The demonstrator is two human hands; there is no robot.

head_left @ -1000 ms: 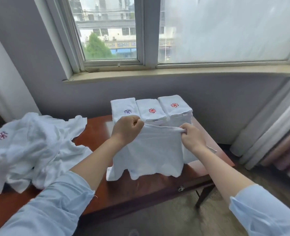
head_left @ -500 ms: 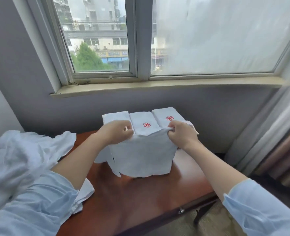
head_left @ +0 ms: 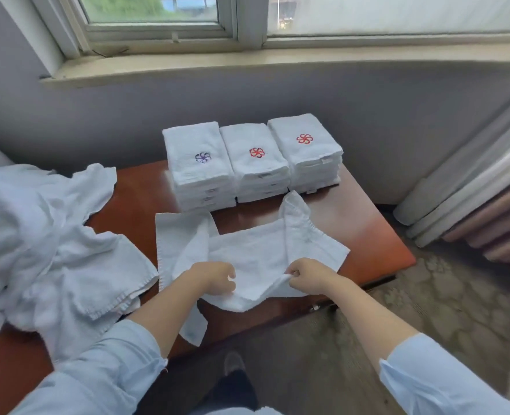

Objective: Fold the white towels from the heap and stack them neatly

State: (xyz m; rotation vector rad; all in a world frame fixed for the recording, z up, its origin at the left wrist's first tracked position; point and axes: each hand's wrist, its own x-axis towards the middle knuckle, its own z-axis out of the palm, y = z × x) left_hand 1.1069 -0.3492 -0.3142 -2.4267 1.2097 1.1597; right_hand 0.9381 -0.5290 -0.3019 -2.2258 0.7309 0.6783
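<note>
White towel (head_left: 262, 253) spread rumpled across the red-brown desk (head_left: 367, 235), its near edge bunched between left grip (head_left: 214, 278) and right grip (head_left: 307, 277), both clenched on the cloth, close together at the desk's front edge. Forearms reaching in from below, pale blue sleeves pushed back, knuckles up. Behind the towel, three stacks of folded towels (head_left: 255, 163) side by side at the desk's far edge; to the left, one loose heap (head_left: 38, 235) of unfolded white towels.
</note>
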